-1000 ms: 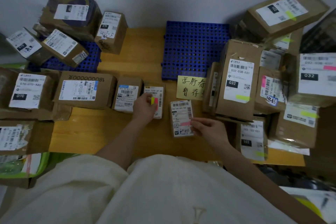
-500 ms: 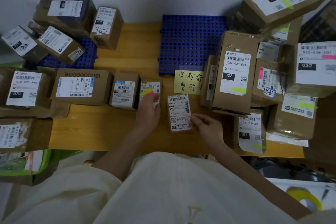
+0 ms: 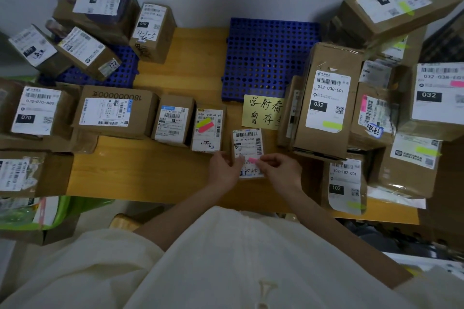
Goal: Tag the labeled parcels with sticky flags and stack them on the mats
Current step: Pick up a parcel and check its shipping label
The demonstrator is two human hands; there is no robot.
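Centrally, both hands: left hand [image 3: 224,170] steadies small parcel [image 3: 247,143], right hand [image 3: 282,170] pinches pink flag [image 3: 251,160].

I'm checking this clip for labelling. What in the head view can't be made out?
- Small parcel: lower label covered by the left hand and right hand.
- Pink flag: whether it is stuck down; the fingertips hide its ends.
- Yellow note: right part hidden behind a tall box.
- Right-hand stack: the mat beneath is covered by parcels.
- Far-left parcels: cut by the frame edge.

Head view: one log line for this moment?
stage: tagging | left hand: steadies small parcel | right hand: pinches pink flag on label
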